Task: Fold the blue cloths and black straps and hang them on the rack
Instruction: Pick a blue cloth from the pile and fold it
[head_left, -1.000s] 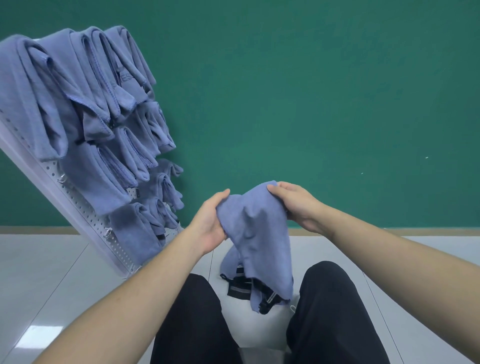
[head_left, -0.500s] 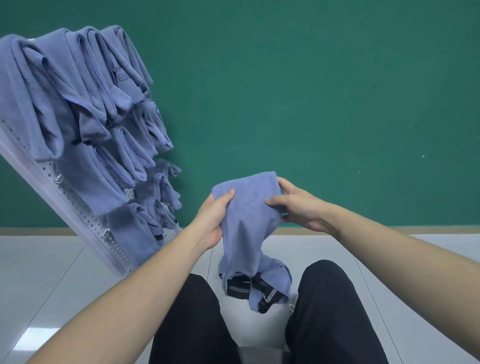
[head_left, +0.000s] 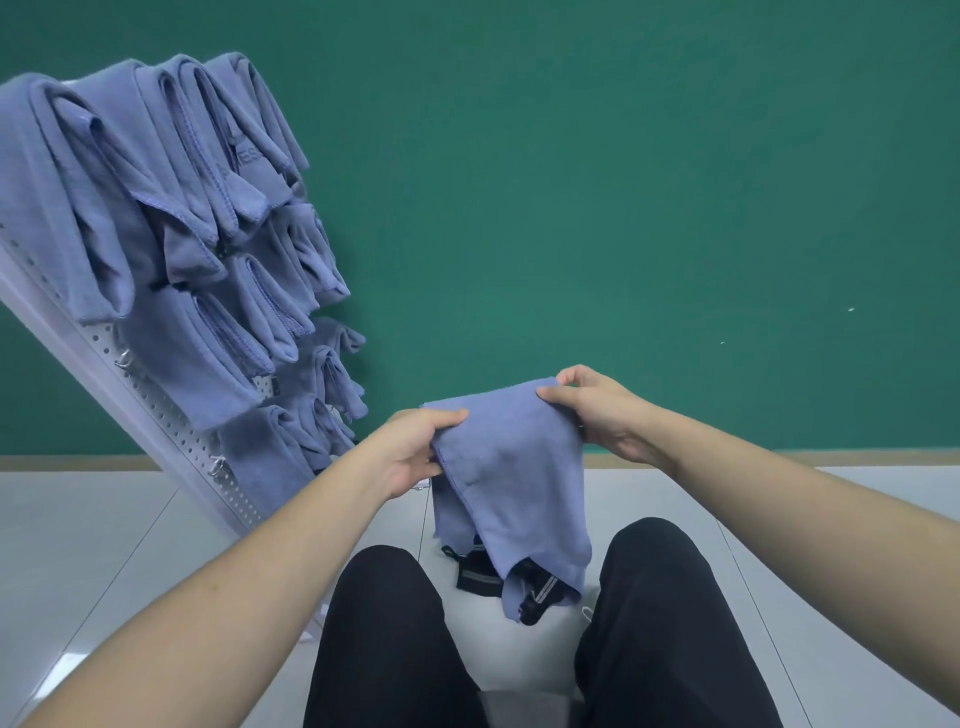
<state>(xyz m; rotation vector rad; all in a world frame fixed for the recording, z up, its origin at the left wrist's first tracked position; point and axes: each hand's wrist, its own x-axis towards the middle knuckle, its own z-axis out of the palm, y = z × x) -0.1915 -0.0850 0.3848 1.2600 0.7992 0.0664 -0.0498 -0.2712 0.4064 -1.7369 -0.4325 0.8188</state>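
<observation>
1. Blue cloth: held up in front of the green wall, above the knees, top edge stretched between both hands, lower part hanging toward the floor.
2. Left hand: gripped the cloth's left top corner, fingers curled and clamped on the fabric.
3. Right hand: pinched the cloth's right top corner, fingers together on the edge.
4. Black straps: seen just under the cloth's hanging end, between the knees, partly covered by the cloth; unclear whether resting on the floor.
5. Rack: white and perforated, leaning left of the held cloth.
6. Folded blue cloths: hung in overlapping rows on the rack, well apart from the held cloth.
</observation>
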